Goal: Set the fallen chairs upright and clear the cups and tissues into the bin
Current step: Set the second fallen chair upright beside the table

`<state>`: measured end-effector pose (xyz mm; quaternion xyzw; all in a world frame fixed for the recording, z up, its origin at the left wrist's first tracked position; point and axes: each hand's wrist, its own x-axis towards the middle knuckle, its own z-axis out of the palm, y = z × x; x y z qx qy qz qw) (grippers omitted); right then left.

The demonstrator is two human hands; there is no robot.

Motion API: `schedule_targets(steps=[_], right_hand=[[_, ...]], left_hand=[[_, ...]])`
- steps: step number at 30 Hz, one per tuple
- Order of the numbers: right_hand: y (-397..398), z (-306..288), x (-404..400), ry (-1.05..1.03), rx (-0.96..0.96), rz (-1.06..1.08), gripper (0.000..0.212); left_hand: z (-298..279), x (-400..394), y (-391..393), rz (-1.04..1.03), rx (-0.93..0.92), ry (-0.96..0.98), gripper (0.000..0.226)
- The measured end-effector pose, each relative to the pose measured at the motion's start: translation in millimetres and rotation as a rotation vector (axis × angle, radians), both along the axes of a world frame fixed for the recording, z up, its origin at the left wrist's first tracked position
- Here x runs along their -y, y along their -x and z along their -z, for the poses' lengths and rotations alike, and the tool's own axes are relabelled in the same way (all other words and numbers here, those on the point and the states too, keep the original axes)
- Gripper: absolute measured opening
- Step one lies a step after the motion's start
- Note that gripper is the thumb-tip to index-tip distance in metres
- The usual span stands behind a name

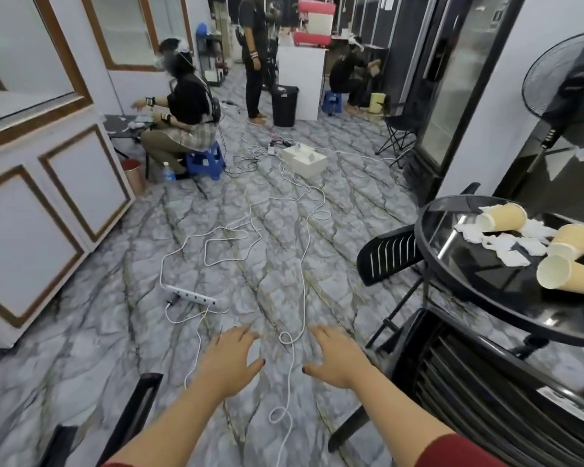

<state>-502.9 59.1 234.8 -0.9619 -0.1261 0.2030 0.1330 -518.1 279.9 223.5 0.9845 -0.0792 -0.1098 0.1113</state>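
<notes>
Presently both hands, left point(231, 357) and right point(334, 357), are held spread and empty over the floor; three cups point(501, 217) are seen tipped over, mouths pointing left, on the table point(429, 264) at right.

Counter right, chairs beside it

Cups point(501, 217) and tissues point(513, 246) lie on the counter point(452, 264); chairs point(459, 382) lie below it, bin point(284, 106) far behind.

Even indoor light, glare on the glossy table point(459, 264), edges bowed and slightly blurred.
</notes>
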Motion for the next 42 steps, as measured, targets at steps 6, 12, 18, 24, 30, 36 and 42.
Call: schedule_targets(steps=[6, 12, 18, 24, 30, 36, 42], right_hand=[[-37.4, 9.3, -17.1, 0.005, -0.010, 0.023, 0.086], [-96.7, 16.6, -8.2, 0.041, -0.008, 0.031, 0.084], [-184.9, 22.1, 14.1, 0.015, -0.036, 0.057, 0.083], [-280.9, 20.7, 44.3, 0.004, -0.060, 0.059, 0.083], [-361.8, 23.6, 61.3, -0.034, -0.069, 0.124, 0.083], [-462.2, 36.8, 70.0, -0.020, -0.094, 0.195, 0.086], [-584.8, 30.8, 66.7, -0.017, -0.107, 0.318, 0.084]], left_hand=[[7.7, -14.3, -40.4, 0.027, -0.009, 0.033, 0.061], [19.6, -8.0, -103.9, 0.042, -0.045, 0.069, 0.058], [27.2, 14.7, -198.1, 0.024, -0.058, 0.075, 0.056], [21.9, 39.9, -294.6, -0.005, -0.032, 0.103, 0.053], [18.8, 63.0, -379.4, 0.015, -0.042, 0.104, 0.052], [33.9, 66.0, -496.3, 0.090, -0.085, 0.107, 0.055], [29.5, 65.1, -646.3, 0.206, -0.046, 0.113, 0.051]])
